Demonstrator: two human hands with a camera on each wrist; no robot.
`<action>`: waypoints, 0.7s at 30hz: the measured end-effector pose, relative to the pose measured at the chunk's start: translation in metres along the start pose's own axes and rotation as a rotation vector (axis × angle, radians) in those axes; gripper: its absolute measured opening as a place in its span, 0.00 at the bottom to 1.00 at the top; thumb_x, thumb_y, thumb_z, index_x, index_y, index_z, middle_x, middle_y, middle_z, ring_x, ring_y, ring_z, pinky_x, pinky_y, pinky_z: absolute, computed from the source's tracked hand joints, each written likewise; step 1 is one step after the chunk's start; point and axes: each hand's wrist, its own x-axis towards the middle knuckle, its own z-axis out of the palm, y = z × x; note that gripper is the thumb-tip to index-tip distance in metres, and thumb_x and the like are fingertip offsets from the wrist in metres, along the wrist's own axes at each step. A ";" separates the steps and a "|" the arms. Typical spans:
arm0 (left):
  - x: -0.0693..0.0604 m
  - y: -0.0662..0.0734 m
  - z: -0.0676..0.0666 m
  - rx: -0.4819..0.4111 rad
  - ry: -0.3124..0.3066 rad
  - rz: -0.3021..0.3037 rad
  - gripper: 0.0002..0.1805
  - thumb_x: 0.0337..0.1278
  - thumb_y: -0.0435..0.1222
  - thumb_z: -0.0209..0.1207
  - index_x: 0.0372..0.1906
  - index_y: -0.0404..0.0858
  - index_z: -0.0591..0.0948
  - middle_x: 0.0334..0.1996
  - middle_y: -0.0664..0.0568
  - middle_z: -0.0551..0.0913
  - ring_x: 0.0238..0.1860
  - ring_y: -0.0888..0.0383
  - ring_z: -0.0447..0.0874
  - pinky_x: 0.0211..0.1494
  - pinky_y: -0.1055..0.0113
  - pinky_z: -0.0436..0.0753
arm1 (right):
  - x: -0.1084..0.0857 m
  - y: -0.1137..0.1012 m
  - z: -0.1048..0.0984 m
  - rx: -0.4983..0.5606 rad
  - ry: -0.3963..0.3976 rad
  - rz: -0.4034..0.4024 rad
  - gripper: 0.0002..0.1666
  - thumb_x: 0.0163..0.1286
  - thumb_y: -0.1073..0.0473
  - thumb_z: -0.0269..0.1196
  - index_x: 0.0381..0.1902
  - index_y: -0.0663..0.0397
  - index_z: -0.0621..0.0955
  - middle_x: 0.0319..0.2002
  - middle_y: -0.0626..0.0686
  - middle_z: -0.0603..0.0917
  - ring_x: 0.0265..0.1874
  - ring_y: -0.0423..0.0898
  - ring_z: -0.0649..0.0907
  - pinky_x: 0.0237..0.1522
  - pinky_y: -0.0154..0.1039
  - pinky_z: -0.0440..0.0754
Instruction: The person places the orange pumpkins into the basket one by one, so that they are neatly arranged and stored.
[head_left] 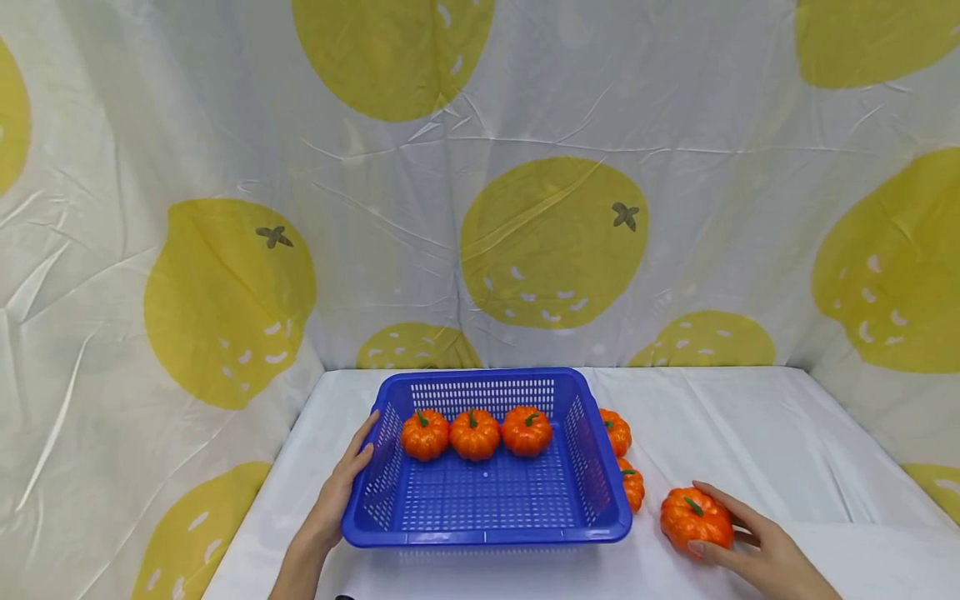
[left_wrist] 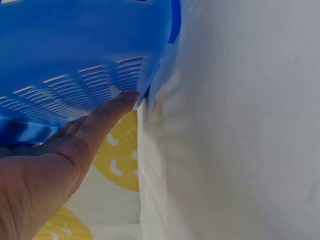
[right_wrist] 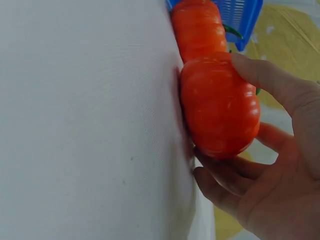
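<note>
A blue plastic basket (head_left: 486,536) with slotted walls stands on the white cloth. Three small orange pumpkins, among them a middle pumpkin (head_left: 474,436), sit in a row at its back. My left hand (head_left: 339,492) lies along the basket's left outer wall; in the left wrist view its thumb (left_wrist: 112,112) touches the slotted side. To the right of the basket, my right hand (head_left: 757,542) grips a pumpkin (head_left: 693,521) with a green stem. The thumb is on one side and the fingers on the other, as the right wrist view of this pumpkin (right_wrist: 220,107) shows.
Two more pumpkins, a far one (head_left: 617,433) and a nearer one (head_left: 633,486), sit close against the basket's right side, partly hidden by it. A white curtain (head_left: 390,208) printed with yellow lemons encloses the table's back and sides. A small black object (head_left: 344,597) shows at the bottom edge.
</note>
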 end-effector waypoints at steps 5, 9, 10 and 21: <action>-0.001 0.003 -0.001 0.022 -0.001 0.008 0.32 0.83 0.51 0.35 0.84 0.59 0.48 0.86 0.45 0.38 0.82 0.34 0.42 0.79 0.27 0.46 | 0.002 -0.006 0.007 0.016 0.002 0.072 0.57 0.65 0.36 0.71 0.81 0.53 0.60 0.74 0.73 0.68 0.62 0.62 0.79 0.55 0.55 0.86; -0.002 0.006 -0.002 0.003 0.005 0.004 0.31 0.83 0.51 0.36 0.84 0.59 0.49 0.86 0.46 0.37 0.83 0.34 0.40 0.79 0.27 0.44 | 0.000 -0.014 0.009 0.050 -0.009 0.091 0.56 0.64 0.36 0.72 0.81 0.52 0.61 0.71 0.75 0.69 0.60 0.68 0.79 0.55 0.62 0.84; -0.003 0.006 -0.002 -0.007 0.006 0.001 0.31 0.83 0.51 0.36 0.84 0.59 0.49 0.86 0.46 0.37 0.83 0.34 0.39 0.79 0.27 0.43 | -0.002 -0.015 0.009 0.061 -0.011 0.083 0.56 0.64 0.37 0.72 0.81 0.51 0.62 0.71 0.75 0.69 0.60 0.67 0.80 0.55 0.62 0.84; -0.003 0.006 0.005 -0.039 0.004 -0.008 0.32 0.83 0.49 0.36 0.85 0.57 0.48 0.86 0.45 0.36 0.82 0.35 0.41 0.80 0.33 0.44 | -0.008 -0.051 -0.020 0.296 0.091 -0.026 0.44 0.70 0.44 0.69 0.80 0.30 0.65 0.64 0.19 0.69 0.51 0.11 0.72 0.46 0.23 0.81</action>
